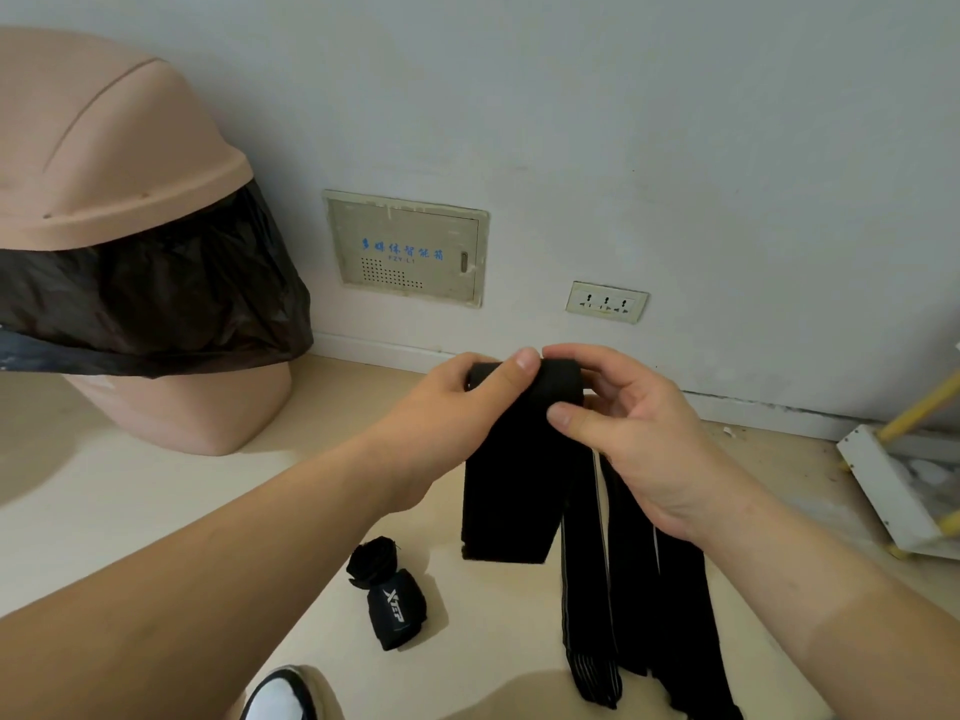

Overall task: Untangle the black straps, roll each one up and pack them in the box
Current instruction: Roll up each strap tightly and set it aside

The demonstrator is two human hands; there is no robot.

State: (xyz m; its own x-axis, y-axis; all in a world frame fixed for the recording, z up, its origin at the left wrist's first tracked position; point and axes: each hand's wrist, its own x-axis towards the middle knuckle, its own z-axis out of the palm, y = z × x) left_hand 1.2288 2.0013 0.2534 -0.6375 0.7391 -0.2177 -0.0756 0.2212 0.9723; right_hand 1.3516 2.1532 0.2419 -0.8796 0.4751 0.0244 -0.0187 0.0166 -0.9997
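A wide black strap (511,485) is held up in front of the wall, its top end partly rolled between both hands. My left hand (457,407) grips the roll from the left, thumb across its front. My right hand (623,423) pinches the roll from the right with thumb and fingers. The strap's free end hangs down toward the floor. Narrower black straps (618,589) with thin grey lines hang below my right hand and trail onto the floor. A finished rolled black strap (389,595) with white lettering lies on the floor below my left forearm. No box is in view.
A large pink bin (119,241) with a black liner stands at the left by the wall. A wall panel (408,249) and a socket (607,302) sit low on the wall. A white-and-yellow frame (904,480) lies at right. A shoe (283,693) shows at the bottom.
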